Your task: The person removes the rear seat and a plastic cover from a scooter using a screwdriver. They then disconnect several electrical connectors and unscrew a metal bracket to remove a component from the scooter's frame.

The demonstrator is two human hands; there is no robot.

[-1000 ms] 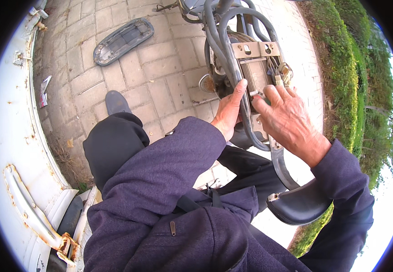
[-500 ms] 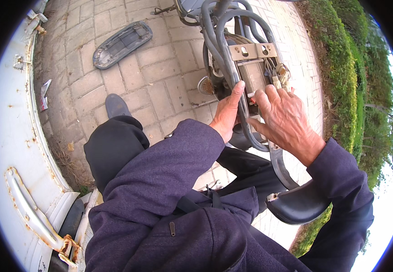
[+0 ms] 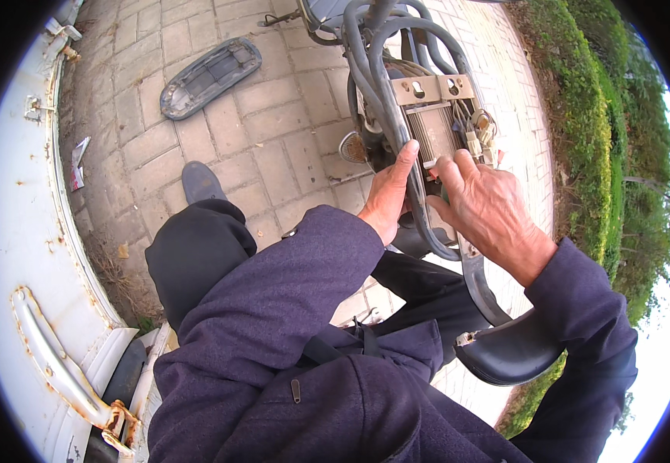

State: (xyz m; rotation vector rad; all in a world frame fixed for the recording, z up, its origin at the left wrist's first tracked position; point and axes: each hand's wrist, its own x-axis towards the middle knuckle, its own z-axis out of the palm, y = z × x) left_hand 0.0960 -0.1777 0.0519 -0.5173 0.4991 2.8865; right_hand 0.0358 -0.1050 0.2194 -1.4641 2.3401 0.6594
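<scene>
A scooter-like vehicle's grey tubular frame (image 3: pixel 373 58) stands in front of me. Within it sits a finned metal box (image 3: pixel 434 133) below a drilled bracket plate (image 3: pixel 429 89). My left hand (image 3: pixel 389 197) is closed around the near-left tube, thumb lying along it, other fingers hidden behind. My right hand (image 3: pixel 493 208) reaches over the box's lower end, fingers bent and pinched together. What they grip is hidden under the hand. Beside its knuckles are wires with pale connectors (image 3: pixel 480 137), and a bit of red shows near the fingertips.
A dark oval seat-shaped part (image 3: pixel 211 77) lies on the brick paving (image 3: pixel 273 119). At lower right is a black padded saddle (image 3: pixel 512 351) on a curved metal bar (image 3: pixel 480 287). A rusty white vehicle panel (image 3: pixel 18 231) stands at left, a hedge (image 3: pixel 582 147) at right.
My right thumb has drawn up toward the bent fingers, which shifted slightly. My left hand keeps its place on the tube.
</scene>
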